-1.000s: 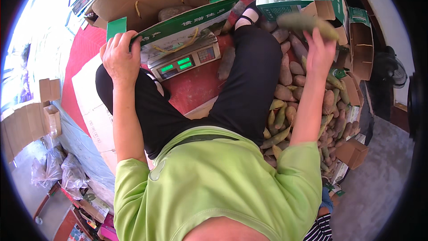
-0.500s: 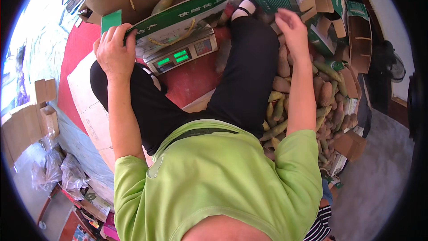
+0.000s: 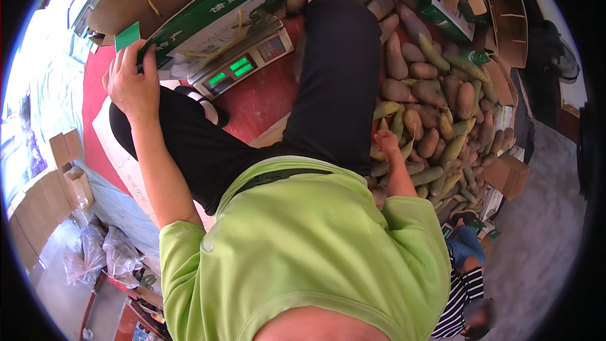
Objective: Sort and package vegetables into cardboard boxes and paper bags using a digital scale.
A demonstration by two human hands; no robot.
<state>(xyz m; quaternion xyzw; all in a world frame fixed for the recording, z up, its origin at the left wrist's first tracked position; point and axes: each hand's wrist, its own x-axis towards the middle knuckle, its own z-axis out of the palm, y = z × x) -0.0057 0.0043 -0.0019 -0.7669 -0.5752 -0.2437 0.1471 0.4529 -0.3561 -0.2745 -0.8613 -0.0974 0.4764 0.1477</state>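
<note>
My left hand (image 3: 132, 82) grips the near-left top edge of a green and white cardboard gift box (image 3: 218, 16), thumb on one side and fingers on the other. The open box, with yellow cord handles, rests tilted on a digital scale (image 3: 243, 63) with lit green digits. On my right, my right hand (image 3: 388, 143) is low over the near-left side of a heap of long green and reddish-brown root vegetables (image 3: 435, 95). Its fingers are curled in; whether anything is inside them is hidden.
Other cartons (image 3: 451, 9) stand beyond the heap at the far right. A second scale (image 3: 87, 0) is at the far left. Clear plastic bags (image 3: 120, 252) lie at the lower left. Another person in a striped top (image 3: 461, 293) is at the lower right. My legs lie between box and heap.
My right hand has moved from beside the far carton back toward me, over the heap, its fingers curling. My left hand stays on the box edge. The whole view has shifted, showing more of the heap.
</note>
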